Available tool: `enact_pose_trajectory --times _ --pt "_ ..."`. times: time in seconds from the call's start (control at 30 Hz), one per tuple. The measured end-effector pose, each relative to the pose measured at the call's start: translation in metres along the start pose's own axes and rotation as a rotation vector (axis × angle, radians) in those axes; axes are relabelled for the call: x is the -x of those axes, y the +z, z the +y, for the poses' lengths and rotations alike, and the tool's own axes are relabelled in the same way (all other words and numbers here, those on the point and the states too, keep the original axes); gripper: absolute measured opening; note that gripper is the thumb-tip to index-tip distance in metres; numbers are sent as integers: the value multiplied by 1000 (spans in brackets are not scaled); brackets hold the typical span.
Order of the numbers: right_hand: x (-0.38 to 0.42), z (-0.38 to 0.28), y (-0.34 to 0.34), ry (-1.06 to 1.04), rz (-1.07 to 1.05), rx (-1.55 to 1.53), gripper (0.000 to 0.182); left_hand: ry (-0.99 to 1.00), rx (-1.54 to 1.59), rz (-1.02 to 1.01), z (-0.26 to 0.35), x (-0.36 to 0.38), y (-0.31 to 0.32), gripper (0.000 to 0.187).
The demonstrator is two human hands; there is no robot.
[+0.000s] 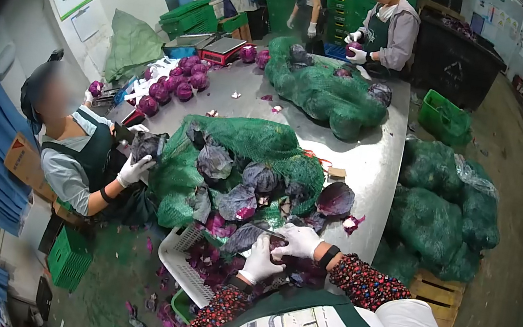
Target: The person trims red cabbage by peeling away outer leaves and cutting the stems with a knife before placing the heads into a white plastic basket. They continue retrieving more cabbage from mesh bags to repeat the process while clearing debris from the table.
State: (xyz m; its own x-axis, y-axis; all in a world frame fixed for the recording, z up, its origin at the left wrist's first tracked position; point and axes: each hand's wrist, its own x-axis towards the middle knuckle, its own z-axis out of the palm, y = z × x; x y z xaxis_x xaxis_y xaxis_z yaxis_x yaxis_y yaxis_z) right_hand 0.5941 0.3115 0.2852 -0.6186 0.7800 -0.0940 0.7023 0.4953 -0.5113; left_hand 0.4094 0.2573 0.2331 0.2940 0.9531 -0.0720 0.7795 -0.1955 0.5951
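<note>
Both my hands wear white gloves and meet at the near edge of the metal table. My right hand (299, 242) grips a knife (270, 232), its dark blade pointing left. My left hand (259, 262) is just below the blade, its fingers closed against a red cabbage (241, 237) with dull purple outer leaves; part of the grip is hidden. Just beyond lies a green mesh sack (245, 135) with several cabbages spilling from its mouth. One loose cabbage (336, 199) rests to the right. Below my hands, a white plastic basket (184, 273) holds purple leaf scraps.
At left, a co-worker's gloved hand (135, 171) holds a dark cabbage. Peeled cabbages (182, 79) are heaped near a scale (221, 50). Another full mesh sack (327, 92) lies at the far side. Stacked sacks (436, 205) stand right of the table. Two other people are at the back.
</note>
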Motion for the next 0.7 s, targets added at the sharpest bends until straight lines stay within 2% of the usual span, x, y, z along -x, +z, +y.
enact_pose_trajectory --times 0.07,0.1,0.2,0.33,0.7 --pt "-11 12 0 53 -154 17 67 63 36 41 -2 -3 0 103" --pt "-11 17 1 17 -89 41 60 124 71 75 -3 -3 1 101" --pt "-12 22 -8 -15 -138 30 56 197 46 72 -4 -4 -1 100" --pt "-11 21 -12 0 -97 42 41 187 46 45 -5 -9 -2 98" --pt "-5 20 -3 -7 -1 155 34 168 27 -36 -4 -18 -8 95"
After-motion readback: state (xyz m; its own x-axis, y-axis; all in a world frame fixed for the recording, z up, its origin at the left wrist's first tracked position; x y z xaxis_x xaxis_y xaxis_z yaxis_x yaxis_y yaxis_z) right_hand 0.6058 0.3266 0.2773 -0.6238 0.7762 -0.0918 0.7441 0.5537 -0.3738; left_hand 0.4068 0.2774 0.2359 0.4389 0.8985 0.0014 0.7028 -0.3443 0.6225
